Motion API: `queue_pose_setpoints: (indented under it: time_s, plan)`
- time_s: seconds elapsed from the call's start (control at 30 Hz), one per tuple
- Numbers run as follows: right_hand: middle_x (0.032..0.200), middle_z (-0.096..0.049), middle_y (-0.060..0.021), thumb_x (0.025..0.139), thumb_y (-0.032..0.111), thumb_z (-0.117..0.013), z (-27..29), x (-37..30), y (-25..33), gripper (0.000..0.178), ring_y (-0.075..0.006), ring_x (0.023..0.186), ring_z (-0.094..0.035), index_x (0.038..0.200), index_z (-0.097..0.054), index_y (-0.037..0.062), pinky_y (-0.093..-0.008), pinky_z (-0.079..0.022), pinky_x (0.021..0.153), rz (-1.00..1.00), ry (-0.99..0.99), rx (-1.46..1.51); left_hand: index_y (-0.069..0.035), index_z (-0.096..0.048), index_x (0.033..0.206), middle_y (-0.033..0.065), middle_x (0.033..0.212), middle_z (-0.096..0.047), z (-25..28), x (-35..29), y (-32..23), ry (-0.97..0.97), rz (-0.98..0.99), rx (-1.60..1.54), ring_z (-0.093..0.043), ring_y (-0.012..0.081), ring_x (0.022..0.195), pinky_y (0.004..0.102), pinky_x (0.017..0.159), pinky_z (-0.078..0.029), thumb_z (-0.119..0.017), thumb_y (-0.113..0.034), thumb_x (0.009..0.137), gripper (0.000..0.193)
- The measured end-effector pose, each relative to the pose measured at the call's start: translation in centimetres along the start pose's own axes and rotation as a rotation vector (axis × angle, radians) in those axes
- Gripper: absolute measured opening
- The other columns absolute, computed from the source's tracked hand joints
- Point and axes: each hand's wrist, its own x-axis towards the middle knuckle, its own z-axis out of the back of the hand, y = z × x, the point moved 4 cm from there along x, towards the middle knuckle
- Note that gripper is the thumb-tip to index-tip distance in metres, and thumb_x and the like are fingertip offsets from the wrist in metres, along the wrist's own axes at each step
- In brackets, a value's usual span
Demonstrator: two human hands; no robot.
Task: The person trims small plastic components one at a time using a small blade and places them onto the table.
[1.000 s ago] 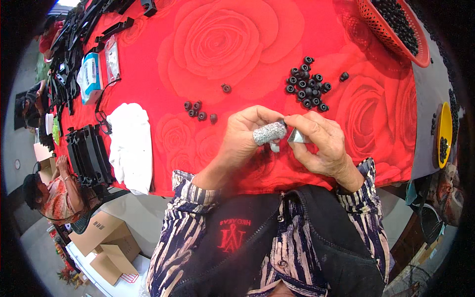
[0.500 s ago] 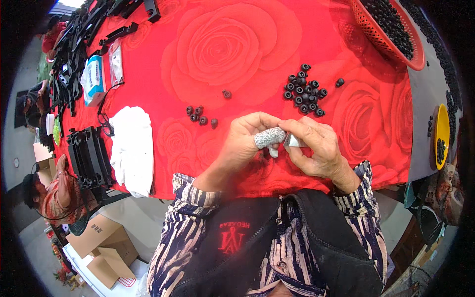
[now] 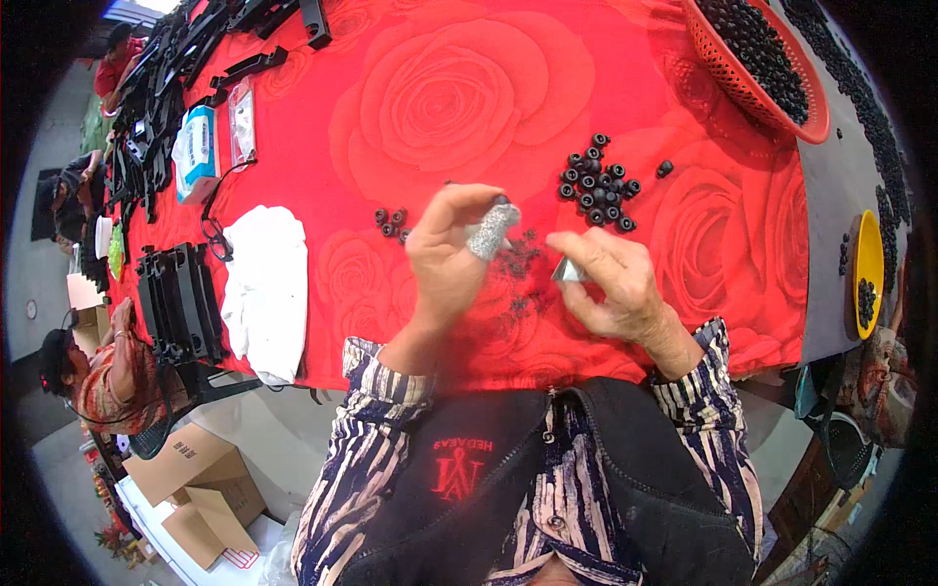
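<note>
1. covering the surface: red rose-print cloth [image 3: 440, 107]; both hands sit above it, close to the near edge, roughly midway along.
2. red basket [image 3: 733, 78] at the surface's far right corner, heaped with small black pieces; as a full load probably the heaviest thing here, best taken by the rim.
3. right hand [image 3: 616, 278]: thumb and forefinger closed on a silver metal piece, right of the left hand and apart from it.
4. left hand [image 3: 449, 249]: fingertips pinched together on a small black part, palm side facing the right hand; one digit wears a speckled grey wrap [image 3: 489, 234].
5. pile of black parts [image 3: 598, 183], right of centre, farther from the near edge than the hands; some show round ends with holes. smaller cluster [image 3: 388, 230] just left of the left hand.
6. silver metal piece [image 3: 570, 271]: wedge-like, looks thin and stiff, maybe sharp; hold by the broad side, keep skin off the edge. exact kind can't tell.
7. small black part [image 3: 501, 200]: at the left fingertips, mostly covered. if same as the pile: light, firm rubber or plastic, hardly fragile, could roll or slip. pinch round the side wall, leave the end free.
8. dark crumbs [image 3: 523, 256] on the cloth between the hands; likely weightless, brush rather than pick.
</note>
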Motion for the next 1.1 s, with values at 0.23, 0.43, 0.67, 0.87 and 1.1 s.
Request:
queue_pose_setpoints:
  time_s: [0.23, 0.43, 0.67, 0.87, 1.1]
  plan:
    - [0.072, -0.054, -0.0105, 0.071, -0.004, -0.062, 1.8, 0.4, -1.9, 0.033, -0.0226, 0.059, -0.057, 0.103, -0.056, 0.0003, -0.0320, -0.046, 0.052, -0.119, -0.262, -0.073, -0.009, -0.063, 0.087, 0.0055, 0.086, -0.061, 0.7, 1.0, -2.7, -0.149, -0.698, 1.337, -0.053, 0.0257, 0.085, 0.0368, 0.078, -0.041, -0.071, -0.005, 0.064, 0.025]
    - [0.074, -0.055, -0.0105, 0.074, -0.001, -0.062, 3.0, 0.4, -2.4, 0.027, -0.0234, 0.060, -0.058, 0.100, -0.057, 0.0020, -0.0328, -0.046, 0.053, -0.213, -0.383, -0.114, -0.010, -0.065, 0.084, 0.0038, 0.086, -0.061, -0.3, 0.5, -2.6, -0.132, -0.822, 1.351, -0.053, 0.0240, 0.087, 0.0362, 0.077, -0.041, -0.071, -0.008, 0.065, 0.020]
    - [0.077, -0.056, -0.0125, 0.073, 0.000, -0.062, 2.7, 0.2, -2.3, 0.027, -0.0279, 0.065, -0.060, 0.099, -0.057, 0.0016, -0.0354, -0.048, 0.056, -0.180, -0.350, -0.095, -0.010, -0.068, 0.089, 0.0046, 0.089, -0.063, -4.1, 1.2, -1.4, 0.201, -0.757, 1.308, -0.054, 0.0242, 0.088, 0.0352, 0.077, -0.043, -0.071, -0.009, 0.068, 0.021]
    - [0.078, -0.057, -0.0131, 0.072, -0.001, -0.060, 2.6, 0.2, -1.9, 0.027, -0.0291, 0.066, -0.060, 0.099, -0.057, 0.0013, -0.0361, -0.049, 0.056, -0.168, -0.360, -0.054, -0.011, -0.066, 0.087, 0.0028, 0.081, -0.059, -5.7, 2.9, 0.1, 0.310, -0.752, 1.414, -0.053, 0.0232, 0.083, 0.0354, 0.071, -0.044, -0.070, -0.013, 0.068, 0.020]
    - [0.079, -0.057, -0.0136, 0.071, -0.001, -0.061, 2.8, 0.2, -2.0, 0.028, -0.0282, 0.066, -0.060, 0.099, -0.057, 0.0009, -0.0361, -0.048, 0.056, -0.138, -0.354, -0.110, -0.007, -0.064, 0.091, 0.0056, 0.081, -0.064, -4.8, 3.2, 0.4, 0.269, -0.272, 1.035, -0.059, 0.0175, 0.070, 0.0289, 0.059, -0.047, -0.069, -0.011, 0.075, 0.018]
